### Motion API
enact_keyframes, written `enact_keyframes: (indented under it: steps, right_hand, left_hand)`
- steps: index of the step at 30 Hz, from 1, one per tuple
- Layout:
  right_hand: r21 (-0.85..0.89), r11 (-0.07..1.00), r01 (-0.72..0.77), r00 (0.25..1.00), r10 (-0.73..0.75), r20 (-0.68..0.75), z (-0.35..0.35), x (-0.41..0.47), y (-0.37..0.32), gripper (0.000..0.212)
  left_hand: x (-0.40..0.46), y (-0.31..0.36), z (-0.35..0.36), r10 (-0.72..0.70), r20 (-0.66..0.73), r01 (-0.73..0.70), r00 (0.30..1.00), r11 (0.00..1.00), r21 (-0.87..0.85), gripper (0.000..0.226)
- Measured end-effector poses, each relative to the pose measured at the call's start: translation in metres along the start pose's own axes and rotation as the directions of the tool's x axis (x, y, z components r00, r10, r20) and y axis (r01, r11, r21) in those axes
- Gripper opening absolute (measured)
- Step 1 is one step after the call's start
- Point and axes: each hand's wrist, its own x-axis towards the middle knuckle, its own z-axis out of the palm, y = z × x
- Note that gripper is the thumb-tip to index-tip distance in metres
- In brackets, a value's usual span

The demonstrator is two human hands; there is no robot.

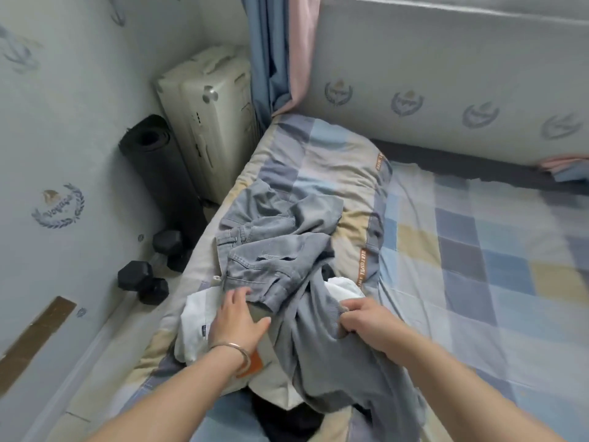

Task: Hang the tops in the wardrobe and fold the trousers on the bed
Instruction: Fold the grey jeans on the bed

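We reach both bare forearms forward and down from the lower edge of the view, the two converging slightly. Our left hand [237,317] lies palm down with its fingers straight and a little spread, the thumb angled out to the right; a thin metal bangle [234,349] circles that wrist. Our right hand [366,320] is turned knuckles up, its fingers curled under and pinched tight on a fold of cloth, the wrist bent slightly inward. The two hands are near each other but apart.
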Motion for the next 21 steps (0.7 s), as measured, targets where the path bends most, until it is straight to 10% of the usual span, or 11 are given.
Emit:
enact_keyframes:
  steps: [4,11,16,21]
  right_hand:
    - [-0.177,0.984,-0.018,0.993,0.038,0.111,-0.067,-0.067,-0.033,0.018]
    - [-0.202,0.964,-0.171,0.938,0.223,0.267,-0.147,-0.118,0.023,0.017]
    - [-0.068,0.949,-0.307,0.943,0.294,-0.155,-0.181,-0.109,0.114,0.01]
    - [-0.348,0.882,-0.318,0.899,0.164,-0.407,-0.142,-0.076,0.121,0.017]
  left_hand:
    - [0.018,0.055,0.01,-0.005,-0.018,0.006,1.0,0.999,0.053,0.099]
    - [0.036,0.051,0.058,-0.141,-0.006,0.139,0.99,0.973,0.183,0.051]
    - [0.048,0.018,0.048,-0.168,-0.067,0.166,0.984,0.986,-0.027,0.032]
    - [0.013,0.094,-0.002,0.183,0.102,-0.204,0.978,0.942,0.267,0.032]
